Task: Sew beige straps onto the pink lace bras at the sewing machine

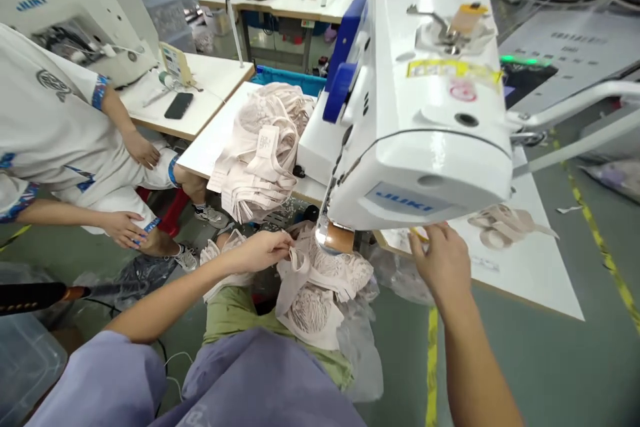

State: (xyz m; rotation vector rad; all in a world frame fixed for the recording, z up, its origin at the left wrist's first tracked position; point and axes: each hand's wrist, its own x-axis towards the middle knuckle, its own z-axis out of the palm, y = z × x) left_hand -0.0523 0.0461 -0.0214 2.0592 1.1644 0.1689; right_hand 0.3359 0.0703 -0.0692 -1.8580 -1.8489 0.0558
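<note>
My left hand (265,250) is closed in a pinch on the strap end of a beige bra (315,310). The bra, with lace cups, hangs over my lap, just below the head of a white JUKI sewing machine (425,114). On the other side of the machine head, my right hand (445,264) is at the table edge with its fingers curled. A small yellow item (419,234) shows between thumb and fingers, too covered to name. More beige fabric (225,260) lies over my left thigh.
A pile of beige bras (265,147) sits left of the machine. Beige strap pieces (505,226) lie on the right table. Another person (65,120) sits at the left, hands on their thighs, beside a second machine (80,10) and a phone (179,106). Clear plastic (360,354) hangs below the bra.
</note>
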